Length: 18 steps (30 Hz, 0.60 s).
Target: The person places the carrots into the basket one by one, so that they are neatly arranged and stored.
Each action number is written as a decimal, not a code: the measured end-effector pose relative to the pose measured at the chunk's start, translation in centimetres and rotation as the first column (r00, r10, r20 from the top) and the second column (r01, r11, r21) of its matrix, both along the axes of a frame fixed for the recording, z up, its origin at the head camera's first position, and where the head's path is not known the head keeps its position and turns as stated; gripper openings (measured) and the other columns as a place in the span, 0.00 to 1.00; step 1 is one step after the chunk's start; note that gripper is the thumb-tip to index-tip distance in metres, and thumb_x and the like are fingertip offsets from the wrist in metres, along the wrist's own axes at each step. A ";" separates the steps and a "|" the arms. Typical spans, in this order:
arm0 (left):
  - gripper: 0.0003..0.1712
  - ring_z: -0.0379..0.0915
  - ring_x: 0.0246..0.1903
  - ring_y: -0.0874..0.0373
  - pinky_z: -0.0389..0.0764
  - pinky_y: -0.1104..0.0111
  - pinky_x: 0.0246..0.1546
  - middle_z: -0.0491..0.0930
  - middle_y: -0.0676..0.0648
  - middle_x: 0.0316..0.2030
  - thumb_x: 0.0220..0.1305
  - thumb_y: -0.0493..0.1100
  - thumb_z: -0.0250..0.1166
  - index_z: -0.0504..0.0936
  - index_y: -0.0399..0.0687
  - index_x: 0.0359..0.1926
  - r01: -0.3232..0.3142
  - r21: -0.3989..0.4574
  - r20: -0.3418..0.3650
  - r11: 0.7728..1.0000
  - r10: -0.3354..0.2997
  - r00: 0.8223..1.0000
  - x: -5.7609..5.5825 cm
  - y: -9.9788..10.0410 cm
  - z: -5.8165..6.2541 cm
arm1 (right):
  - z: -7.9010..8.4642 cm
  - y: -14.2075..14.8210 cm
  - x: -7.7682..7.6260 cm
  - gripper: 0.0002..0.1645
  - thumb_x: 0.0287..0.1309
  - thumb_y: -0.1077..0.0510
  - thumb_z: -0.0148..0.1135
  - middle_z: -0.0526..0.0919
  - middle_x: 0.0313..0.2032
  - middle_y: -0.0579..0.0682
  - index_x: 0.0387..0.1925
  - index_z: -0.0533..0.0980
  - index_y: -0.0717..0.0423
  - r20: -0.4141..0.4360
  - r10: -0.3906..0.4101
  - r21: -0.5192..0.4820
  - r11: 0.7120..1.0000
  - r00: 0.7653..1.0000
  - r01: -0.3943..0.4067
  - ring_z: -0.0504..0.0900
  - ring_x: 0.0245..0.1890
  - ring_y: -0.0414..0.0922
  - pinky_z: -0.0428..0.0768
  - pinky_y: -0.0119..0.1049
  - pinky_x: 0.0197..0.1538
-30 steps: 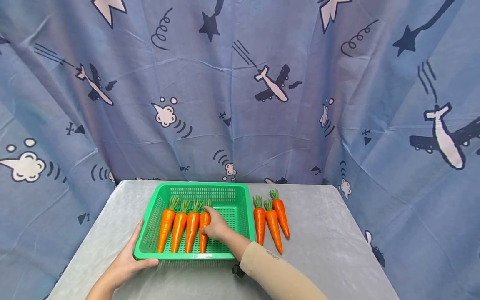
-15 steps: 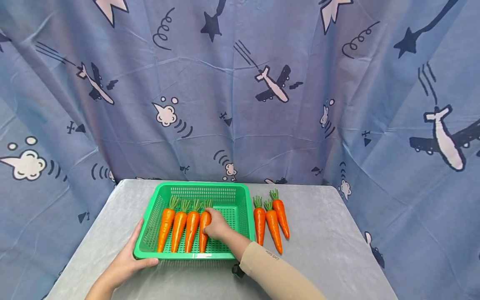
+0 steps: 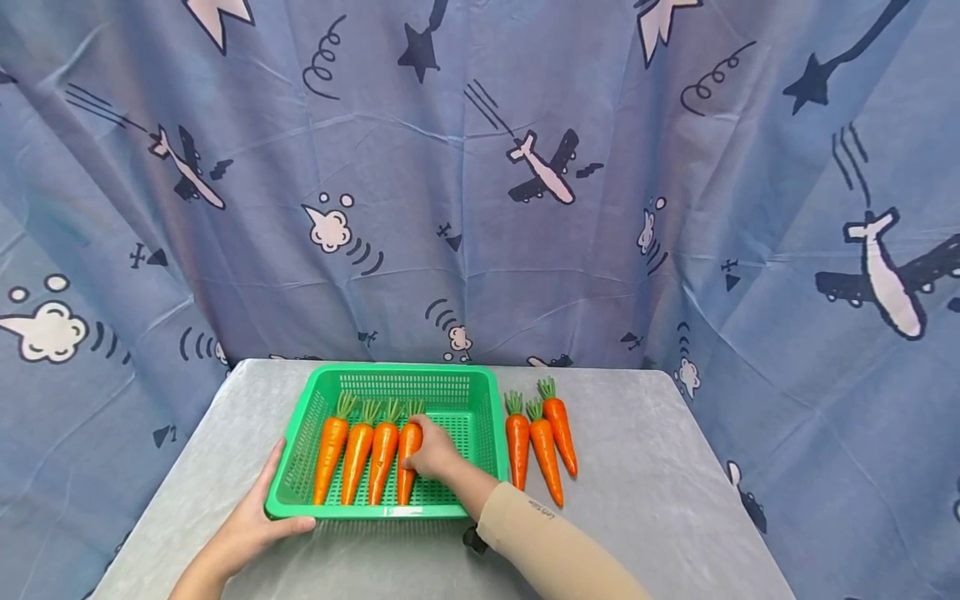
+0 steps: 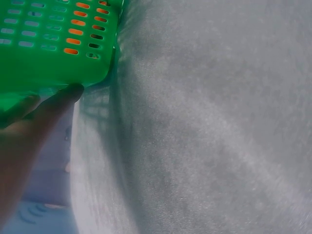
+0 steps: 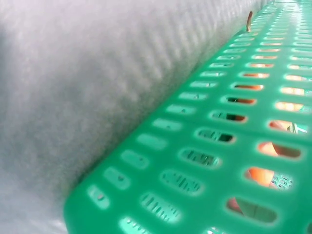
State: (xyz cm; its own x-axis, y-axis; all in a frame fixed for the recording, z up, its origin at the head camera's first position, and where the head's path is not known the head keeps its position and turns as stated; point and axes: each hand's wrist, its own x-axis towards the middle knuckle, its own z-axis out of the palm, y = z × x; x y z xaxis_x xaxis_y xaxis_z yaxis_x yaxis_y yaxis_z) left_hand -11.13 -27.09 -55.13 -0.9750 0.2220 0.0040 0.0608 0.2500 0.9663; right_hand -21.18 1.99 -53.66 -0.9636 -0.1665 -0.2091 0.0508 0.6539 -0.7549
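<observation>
Near the counter's [image 3: 645,475] far edge, we see the right hand [image 3: 435,450] gripping a carrot [image 3: 408,439] it partly covers; the left hand [image 3: 251,521], spread, touches the basket [image 3: 345,512], some fingers hidden.

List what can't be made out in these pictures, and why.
Head view: part of the rightmost carrot in the slotted green basket, covered by the right hand.
Head view: lettering on the beige sleeve, too small to read.
Left wrist view: full shapes of carrots, hidden behind the basket's wall.
</observation>
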 end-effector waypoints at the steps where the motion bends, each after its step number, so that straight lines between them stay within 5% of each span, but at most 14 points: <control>1: 0.72 0.65 0.60 0.75 0.70 0.81 0.52 0.37 0.35 0.79 0.55 0.32 0.75 0.32 0.68 0.81 0.000 -0.001 -0.004 1.000 0.000 1.000 0.0 0.0 0.0 | 0.0 0.0 0.0 0.47 0.47 0.65 0.79 0.78 0.54 0.60 0.69 0.69 0.52 0.006 -0.005 -0.003 1.000 1.000 0.005 0.80 0.45 0.51 0.80 0.45 0.44; 7: 0.71 0.65 0.61 0.75 0.70 0.81 0.53 0.37 0.36 0.80 0.55 0.32 0.75 0.32 0.65 0.81 0.003 -0.002 -0.011 1.000 -0.003 1.000 0.0 0.1 0.0 | 0.2 0.1 0.0 0.47 0.47 0.66 0.79 0.79 0.55 0.59 0.69 0.69 0.52 0.003 -0.007 -0.004 1.000 1.000 0.007 0.80 0.45 0.51 0.81 0.45 0.44; 13: 0.71 0.64 0.61 0.76 0.70 0.80 0.52 0.36 0.36 0.80 0.55 0.33 0.75 0.32 0.73 0.80 0.000 -0.014 0.001 1.000 0.000 1.000 0.1 0.1 0.1 | -0.2 0.2 -0.1 0.49 0.46 0.61 0.81 0.78 0.54 0.60 0.71 0.68 0.51 -0.038 0.089 0.064 0.994 0.995 -0.086 0.79 0.46 0.51 0.80 0.46 0.45; 18: 0.71 0.68 0.60 0.72 0.72 0.79 0.52 0.36 0.35 0.79 0.55 0.32 0.75 0.31 0.65 0.81 0.010 0.007 -0.011 1.000 -0.010 1.000 0.0 0.1 0.2 | -0.4 0.0 -0.1 0.56 0.41 0.60 0.84 0.76 0.53 0.60 0.72 0.65 0.49 -0.024 0.112 0.082 0.991 0.993 -0.110 0.77 0.44 0.50 0.79 0.46 0.45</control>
State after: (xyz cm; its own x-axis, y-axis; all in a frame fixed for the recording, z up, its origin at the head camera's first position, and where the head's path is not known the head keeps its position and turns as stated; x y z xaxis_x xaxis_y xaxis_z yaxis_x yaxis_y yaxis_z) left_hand -11.13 -26.99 -54.92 -0.9727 0.2317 0.0159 0.0735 0.2421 0.9675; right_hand -21.27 2.04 -54.03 -0.9458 -0.2566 -0.1991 -0.0463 0.7132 -0.6994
